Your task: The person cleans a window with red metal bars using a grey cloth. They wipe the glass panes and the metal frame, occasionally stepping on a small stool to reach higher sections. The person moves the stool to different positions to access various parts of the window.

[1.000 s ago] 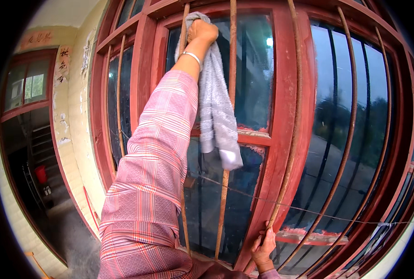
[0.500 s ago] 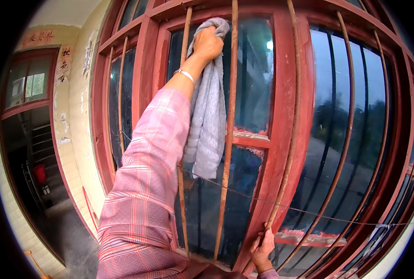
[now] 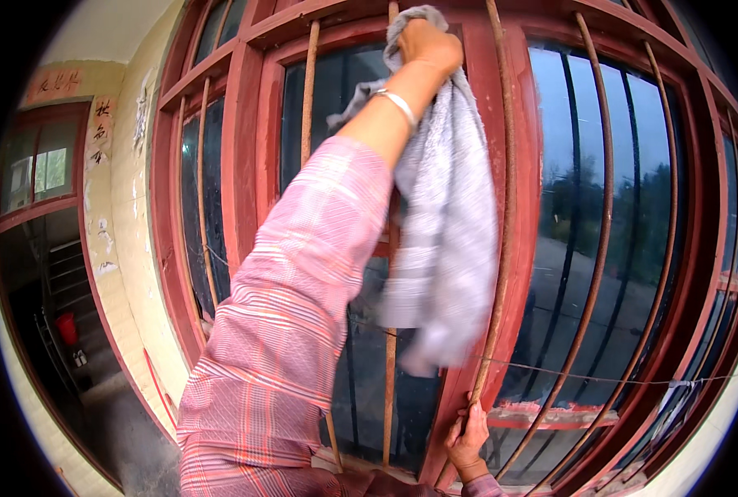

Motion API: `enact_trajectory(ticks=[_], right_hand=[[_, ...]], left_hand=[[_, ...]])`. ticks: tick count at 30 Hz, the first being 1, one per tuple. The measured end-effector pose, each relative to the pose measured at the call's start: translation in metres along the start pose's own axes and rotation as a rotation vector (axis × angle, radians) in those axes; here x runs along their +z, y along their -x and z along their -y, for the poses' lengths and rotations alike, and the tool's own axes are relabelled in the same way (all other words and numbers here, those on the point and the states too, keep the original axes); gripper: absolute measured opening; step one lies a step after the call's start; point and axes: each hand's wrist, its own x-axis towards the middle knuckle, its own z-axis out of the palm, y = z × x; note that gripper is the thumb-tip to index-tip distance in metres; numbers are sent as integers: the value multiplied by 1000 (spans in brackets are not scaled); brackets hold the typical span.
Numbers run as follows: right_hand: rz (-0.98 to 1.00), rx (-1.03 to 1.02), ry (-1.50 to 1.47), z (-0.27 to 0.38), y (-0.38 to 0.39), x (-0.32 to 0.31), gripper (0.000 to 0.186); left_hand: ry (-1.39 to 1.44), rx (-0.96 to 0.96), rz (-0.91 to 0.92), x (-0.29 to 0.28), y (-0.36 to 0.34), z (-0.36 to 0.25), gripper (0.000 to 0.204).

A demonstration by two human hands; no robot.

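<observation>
My left hand (image 3: 429,46) is closed on a grey towel (image 3: 445,217) high on the red-framed window (image 3: 520,83), between the rusty bars near the top of the middle pane. The towel hangs down past the middle of the frame, its lower end blurred. My plaid-sleeved forearm, with a silver bracelet (image 3: 395,103) at the wrist, hides part of the glass. Low on the right, my right hand (image 3: 468,443) grips a rusty vertical bar (image 3: 501,282).
More barred panes (image 3: 609,248) line the right, with a thin wire (image 3: 593,378) strung across. At the left are a pale tiled wall (image 3: 129,306) and a doorway with a stairway (image 3: 75,282) and a red bucket (image 3: 66,328) inside.
My left hand has moved rightward and up with the towel, whose lower end has swung right and down. My right hand stays on its bar.
</observation>
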Motion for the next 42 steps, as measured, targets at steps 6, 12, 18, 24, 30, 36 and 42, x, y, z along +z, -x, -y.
enact_trajectory(ticks=[6, 12, 18, 24, 30, 36, 42], right_hand=[[0, 19, -10, 3, 0, 1, 66], [-14, 29, 21, -2, 2, 1, 64], [14, 36, 24, -3, 7, 3, 63], [51, 72, 32, 0, 5, 1, 62], [38, 58, -8, 3, 0, -1, 64], [26, 68, -22, 5, -2, -4, 62], [49, 79, -19, 6, -1, -2, 62]], left_hand=[[60, -482, 286, 20, -6, -7, 27], [67, -109, 478, 5, 31, -7, 27], [528, -200, 394, -21, 36, 11, 29], [1261, -410, 335, -97, 19, 42, 34], [1067, -469, 332, -187, -1, 112, 16], [82, -81, 412, -235, 19, 134, 22], [1065, -961, 627, -176, 57, 172, 28]])
